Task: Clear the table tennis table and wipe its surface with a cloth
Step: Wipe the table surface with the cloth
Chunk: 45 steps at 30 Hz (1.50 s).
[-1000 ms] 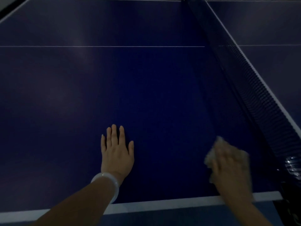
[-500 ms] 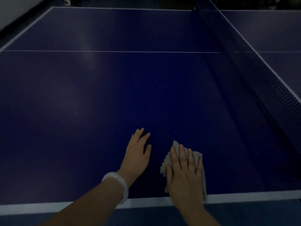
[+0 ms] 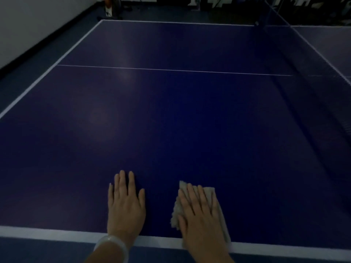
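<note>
The right hand (image 3: pixel 202 213) lay spread flat, pressing the cloth (image 3: pixel 210 192) to the table (image 3: pixel 171 120) for wiping; the left hand (image 3: pixel 125 204), grip spread and empty, likely braced the lean.

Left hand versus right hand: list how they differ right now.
The left hand lies bare on the blue table; the right hand presses a grey cloth beneath it. The left wrist wears a pale bangle; the right wrist shows none. The left hand is nearer the table's left side, the right nearer the net. Both lie flat, fingers straight, close to the near white edge line.
</note>
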Motion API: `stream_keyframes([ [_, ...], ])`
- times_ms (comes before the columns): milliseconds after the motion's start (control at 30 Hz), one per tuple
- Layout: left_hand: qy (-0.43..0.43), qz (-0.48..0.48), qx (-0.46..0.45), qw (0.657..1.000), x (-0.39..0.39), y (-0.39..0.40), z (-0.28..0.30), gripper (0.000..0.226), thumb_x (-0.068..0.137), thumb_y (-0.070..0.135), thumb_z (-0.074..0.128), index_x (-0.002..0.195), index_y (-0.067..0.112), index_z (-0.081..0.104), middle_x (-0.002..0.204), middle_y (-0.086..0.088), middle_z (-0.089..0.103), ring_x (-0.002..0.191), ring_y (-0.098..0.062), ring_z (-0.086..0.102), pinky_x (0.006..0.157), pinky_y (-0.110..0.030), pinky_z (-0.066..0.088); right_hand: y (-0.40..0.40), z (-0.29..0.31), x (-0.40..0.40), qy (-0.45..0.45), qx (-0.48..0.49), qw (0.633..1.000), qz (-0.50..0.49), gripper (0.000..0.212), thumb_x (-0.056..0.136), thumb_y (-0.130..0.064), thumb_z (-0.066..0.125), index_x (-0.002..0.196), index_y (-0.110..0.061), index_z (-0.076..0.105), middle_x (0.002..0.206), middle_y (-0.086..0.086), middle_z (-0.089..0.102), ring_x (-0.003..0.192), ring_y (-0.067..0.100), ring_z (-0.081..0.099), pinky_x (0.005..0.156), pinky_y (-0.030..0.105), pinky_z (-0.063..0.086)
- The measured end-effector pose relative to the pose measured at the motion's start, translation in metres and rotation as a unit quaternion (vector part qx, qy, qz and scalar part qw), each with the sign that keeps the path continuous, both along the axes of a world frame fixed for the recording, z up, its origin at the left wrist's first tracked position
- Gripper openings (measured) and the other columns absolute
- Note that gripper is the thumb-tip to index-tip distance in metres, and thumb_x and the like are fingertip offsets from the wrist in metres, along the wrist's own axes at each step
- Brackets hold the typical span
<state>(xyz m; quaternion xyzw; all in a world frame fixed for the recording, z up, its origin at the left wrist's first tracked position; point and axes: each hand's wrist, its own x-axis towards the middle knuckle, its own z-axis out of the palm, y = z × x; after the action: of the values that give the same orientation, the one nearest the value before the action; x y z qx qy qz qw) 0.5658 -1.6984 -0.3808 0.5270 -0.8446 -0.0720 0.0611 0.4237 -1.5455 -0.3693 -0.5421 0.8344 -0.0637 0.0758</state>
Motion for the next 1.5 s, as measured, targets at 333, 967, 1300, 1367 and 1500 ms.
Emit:
stream_keyframes([
  [333, -0.013, -0.002, 0.008, 1.0, 0.002, -0.004, -0.009, 0.066, 0.096, 0.05, -0.003, 0.152, 0.015, 0.001, 0.161, -0.009, -0.001, 0.149, -0.022, -0.007, 0.121, -0.045, 0.0, -0.067, 0.004, -0.15, -0.015, 0.027, 0.928, -0.37, 0.07, 0.101, -0.04, 0.044, 0.156, -0.021, 0.004, 0.162, 0.009, 0.014, 0.147, 0.03, 0.016, 0.118, 0.053, 0.013],
  [967, 0.006, -0.014, 0.012, 1.0, 0.004, -0.002, -0.002, 0.061, 0.102, 0.041, 0.014, 0.153, 0.008, 0.013, 0.16, -0.018, 0.009, 0.149, -0.029, 0.003, 0.121, -0.047, 0.003, 0.084, -0.007, -0.03, 0.027, 0.018, 0.906, -0.422, 0.052, 0.105, -0.039, 0.018, 0.153, -0.03, 0.001, 0.163, 0.004, 0.013, 0.149, 0.025, 0.016, 0.119, 0.054, 0.01],
  [1300, 0.02, -0.032, 0.037, 0.999, 0.009, -0.004, 0.001, 0.069, 0.1, 0.048, 0.024, 0.154, 0.01, 0.006, 0.161, -0.016, 0.001, 0.149, -0.027, -0.005, 0.121, -0.043, -0.007, 0.001, -0.001, 0.067, 0.012, 0.022, 0.998, 0.066, 0.059, 0.102, -0.046, 0.029, 0.155, -0.022, 0.024, 0.163, 0.001, 0.018, 0.149, 0.023, 0.019, 0.116, 0.053, 0.014],
  [1367, 0.022, -0.043, 0.042, 0.998, 0.011, -0.006, 0.001, 0.069, 0.1, 0.048, 0.026, 0.154, 0.011, 0.008, 0.161, -0.015, 0.001, 0.149, -0.026, -0.006, 0.121, -0.042, -0.008, 0.022, -0.001, 0.045, 0.019, 0.026, 0.997, 0.07, 0.056, 0.102, -0.044, 0.028, 0.154, -0.023, 0.029, 0.161, 0.0, 0.025, 0.147, 0.02, 0.025, 0.116, 0.049, 0.016],
  [1500, 0.034, -0.076, 0.056, 0.995, 0.022, 0.003, 0.006, 0.065, 0.101, 0.043, 0.03, 0.154, 0.011, 0.011, 0.162, -0.013, 0.002, 0.149, -0.025, -0.005, 0.122, -0.041, -0.005, 0.069, -0.001, -0.001, -0.034, 0.024, 0.998, -0.053, 0.051, 0.106, -0.035, 0.026, 0.154, -0.029, 0.009, 0.163, -0.006, 0.005, 0.151, 0.014, 0.007, 0.122, 0.039, 0.004],
])
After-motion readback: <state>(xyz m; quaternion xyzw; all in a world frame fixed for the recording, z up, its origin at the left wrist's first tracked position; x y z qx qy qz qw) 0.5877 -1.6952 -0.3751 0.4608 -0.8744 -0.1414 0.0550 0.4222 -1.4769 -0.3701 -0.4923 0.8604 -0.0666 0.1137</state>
